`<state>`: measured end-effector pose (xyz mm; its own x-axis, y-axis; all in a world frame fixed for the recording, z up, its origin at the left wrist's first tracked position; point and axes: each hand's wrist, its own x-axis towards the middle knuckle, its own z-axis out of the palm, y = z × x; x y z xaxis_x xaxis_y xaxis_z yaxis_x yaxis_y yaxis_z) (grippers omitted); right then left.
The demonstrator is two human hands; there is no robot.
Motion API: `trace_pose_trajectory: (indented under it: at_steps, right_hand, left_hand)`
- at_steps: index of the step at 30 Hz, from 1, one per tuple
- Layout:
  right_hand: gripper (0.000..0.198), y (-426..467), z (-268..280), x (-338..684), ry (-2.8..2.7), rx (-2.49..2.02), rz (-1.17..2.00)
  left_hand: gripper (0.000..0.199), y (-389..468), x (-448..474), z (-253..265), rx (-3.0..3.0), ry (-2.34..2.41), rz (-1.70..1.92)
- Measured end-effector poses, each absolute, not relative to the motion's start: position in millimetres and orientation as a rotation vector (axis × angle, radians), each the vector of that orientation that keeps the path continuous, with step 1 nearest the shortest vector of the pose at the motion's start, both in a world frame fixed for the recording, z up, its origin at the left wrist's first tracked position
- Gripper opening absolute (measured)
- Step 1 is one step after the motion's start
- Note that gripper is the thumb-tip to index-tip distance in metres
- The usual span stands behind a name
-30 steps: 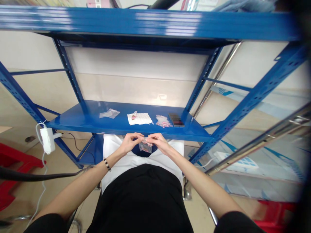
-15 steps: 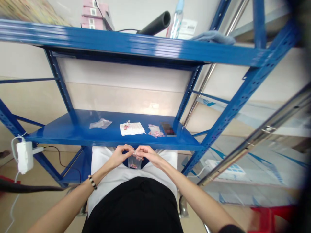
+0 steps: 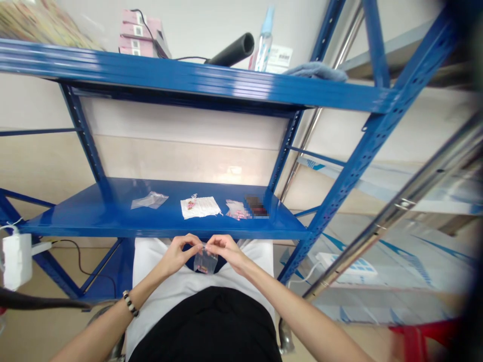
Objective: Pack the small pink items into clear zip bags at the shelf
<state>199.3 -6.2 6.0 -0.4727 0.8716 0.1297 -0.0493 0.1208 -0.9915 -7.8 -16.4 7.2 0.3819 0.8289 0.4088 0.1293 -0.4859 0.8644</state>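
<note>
A small clear plastic bag (image 3: pixel 206 261) hangs above my lap, with something small and pinkish at its bottom. My left hand (image 3: pixel 183 251) pinches its top edge from the left. My right hand (image 3: pixel 227 251) pinches the same edge close by, fingertips almost meeting the left ones. On the blue shelf (image 3: pixel 158 229) beyond lies a white cloth pouch (image 3: pixel 206 206), with a small pink item (image 3: pixel 190 204) on it. To its right is a clear bag of pink pieces (image 3: pixel 236 209). Flat clear bags (image 3: pixel 151 200) lie to the left.
A dark, pixelated flat object (image 3: pixel 256 206) lies at the shelf's right. The upper shelf (image 3: pixel 181 78) holds pink boxes (image 3: pixel 139 35), a black tube (image 3: pixel 234 50), a spray bottle (image 3: pixel 264 42) and a blue cloth (image 3: pixel 319 70). A white power adapter (image 3: pixel 17 261) hangs at the left.
Both hands stay at the bag's top edge, and the fingers have shifted slightly. The whole view has tilted a little, so the shelves appear lower and further left.
</note>
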Motion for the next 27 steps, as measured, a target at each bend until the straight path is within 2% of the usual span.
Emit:
trace_pose_trajectory:
  at_steps: [10, 17, 23, 27]
  right_hand:
    - [0.029, -1.6, 8.2, 204.8, -1.573, -0.852, 1.422]
    - [0.030, 16.8, 51.1, 252.3, -1.774, -0.819, 1.446]
    - [0.038, 87.9, 67.8, 314.7, -1.306, -0.795, 1.159]
    - [0.045, 140.7, 59.2, 329.9, -1.367, -1.089, 0.819]
  left_hand:
    - [0.031, -16.2, -5.8, 4.4, 1.778, 0.856, 1.221]
    - [0.032, -24.6, -11.4, 16.5, 1.863, 0.773, 0.858]
    - [0.042, -11.3, -5.4, 0.9, 1.670, 0.718, 0.860]
    - [0.050, -5.8, 0.8, -12.6, 1.601, 0.684, 0.804]
